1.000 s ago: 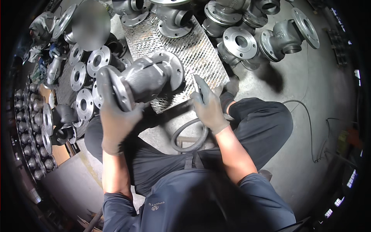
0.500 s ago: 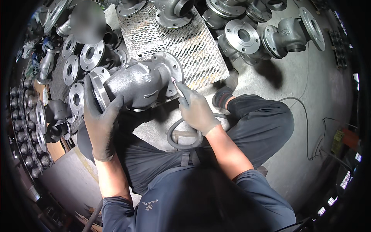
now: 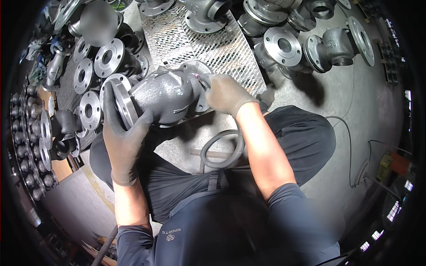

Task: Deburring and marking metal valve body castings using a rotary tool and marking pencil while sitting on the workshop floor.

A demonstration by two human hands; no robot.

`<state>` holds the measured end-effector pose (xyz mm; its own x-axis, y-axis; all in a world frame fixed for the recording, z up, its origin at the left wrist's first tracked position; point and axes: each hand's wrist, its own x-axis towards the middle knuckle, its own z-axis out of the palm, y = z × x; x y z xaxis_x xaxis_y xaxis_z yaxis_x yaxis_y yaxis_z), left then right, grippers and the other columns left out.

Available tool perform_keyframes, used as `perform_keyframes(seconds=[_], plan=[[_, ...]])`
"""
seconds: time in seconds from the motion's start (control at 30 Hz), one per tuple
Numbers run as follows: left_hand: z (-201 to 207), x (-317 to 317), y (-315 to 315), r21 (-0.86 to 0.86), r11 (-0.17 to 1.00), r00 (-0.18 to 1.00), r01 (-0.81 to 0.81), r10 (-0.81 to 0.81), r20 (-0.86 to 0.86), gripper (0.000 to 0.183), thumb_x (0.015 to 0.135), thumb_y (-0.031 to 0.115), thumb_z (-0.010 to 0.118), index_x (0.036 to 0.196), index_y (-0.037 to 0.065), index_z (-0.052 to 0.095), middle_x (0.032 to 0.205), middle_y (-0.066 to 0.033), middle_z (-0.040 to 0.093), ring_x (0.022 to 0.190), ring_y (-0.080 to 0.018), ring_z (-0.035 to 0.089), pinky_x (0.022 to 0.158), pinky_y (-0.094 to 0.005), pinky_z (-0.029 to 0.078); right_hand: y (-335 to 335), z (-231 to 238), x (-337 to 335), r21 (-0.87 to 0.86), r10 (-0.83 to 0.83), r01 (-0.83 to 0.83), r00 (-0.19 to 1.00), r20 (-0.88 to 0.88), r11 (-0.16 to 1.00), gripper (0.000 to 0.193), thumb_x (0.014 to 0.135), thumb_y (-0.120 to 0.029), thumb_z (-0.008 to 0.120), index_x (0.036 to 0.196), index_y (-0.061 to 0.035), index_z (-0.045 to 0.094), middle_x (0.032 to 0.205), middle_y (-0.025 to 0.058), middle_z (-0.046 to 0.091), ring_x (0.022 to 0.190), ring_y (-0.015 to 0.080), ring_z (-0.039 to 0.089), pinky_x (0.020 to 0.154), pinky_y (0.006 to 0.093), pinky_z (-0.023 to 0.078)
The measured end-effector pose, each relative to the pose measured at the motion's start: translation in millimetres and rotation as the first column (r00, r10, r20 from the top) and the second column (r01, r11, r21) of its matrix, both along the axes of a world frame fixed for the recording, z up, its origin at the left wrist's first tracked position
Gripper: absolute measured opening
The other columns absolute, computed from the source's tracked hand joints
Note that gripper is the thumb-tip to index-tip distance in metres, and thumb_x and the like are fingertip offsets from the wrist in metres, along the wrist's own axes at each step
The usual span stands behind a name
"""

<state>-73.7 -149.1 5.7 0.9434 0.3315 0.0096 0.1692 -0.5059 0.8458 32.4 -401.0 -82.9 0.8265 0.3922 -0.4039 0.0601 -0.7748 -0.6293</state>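
Note:
A grey cast-metal valve body point(image 3: 162, 98) with round end flanges lies tilted across the near end of a patterned metal plate. My gloved left hand point(image 3: 125, 144) grips its left flange, the thumb on the near side and the fingers behind the rim. At the far-right flange, my gloved right hand point(image 3: 230, 95) is closed around a slim hand grinder point(image 3: 203, 80) with a pink tip. That tip is close to the neck behind the flange; whether it touches cannot be made out. Most of the grinder is hidden by the glove. A grey hose point(image 3: 208, 160) loops below the right hand.
The patterned metal plate point(image 3: 242, 57) carries another valve body point(image 3: 206, 20) at its far end. Several flanged valve bodies crowd the left, and more stand at the right, including one valve body point(image 3: 333, 46) on the floor. A thin cable point(image 3: 351, 146) curves over the right floor.
My right hand has moved up and slightly right, turning over the grinder, which is now mostly covered. The hose loop has shifted right. My left hand keeps its hold on the flange.

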Motion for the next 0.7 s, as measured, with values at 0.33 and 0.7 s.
perform_keyframes(seconds=[0.33, 0.7], plan=[[9.1, 15.2, 2.2, 0.120, 0.992, 1.000, -0.025, 0.024, 0.003, 0.112, 0.085, 0.031, 0.092, 0.171, -0.011, 0.035, 0.156, -0.0254, 0.062, 0.131, -0.0275, 0.068, 0.111, -0.0381, 0.054, -25.3, -21.1, -63.4, 0.222, -0.101, 0.084, 0.993, 0.064, 0.971, 0.044, 0.100, -0.006, 0.061, 0.144, -0.0056, 0.069, 0.117, 0.0320, 0.075, 0.113, 0.0511, 0.072, 0.096, 0.0544, 0.058], [27.9, 32.2, -9.5, -0.343, 0.923, 0.984, -0.176, 0.154, -0.093, 0.098, 0.102, 0.038, 0.082, 0.173, -0.008, 0.032, 0.079, 0.0012, 0.062, 0.057, -0.0062, 0.052, 0.049, -0.0241, 0.040, -17.0, -2.7, -89.3, 0.506, -0.298, 0.258, 0.955, -0.001, 0.823, 0.052, 0.102, -0.007, 0.064, 0.153, 0.0038, 0.062, 0.140, 0.0301, 0.074, 0.133, 0.0398, 0.073, 0.112, 0.0431, 0.054]])
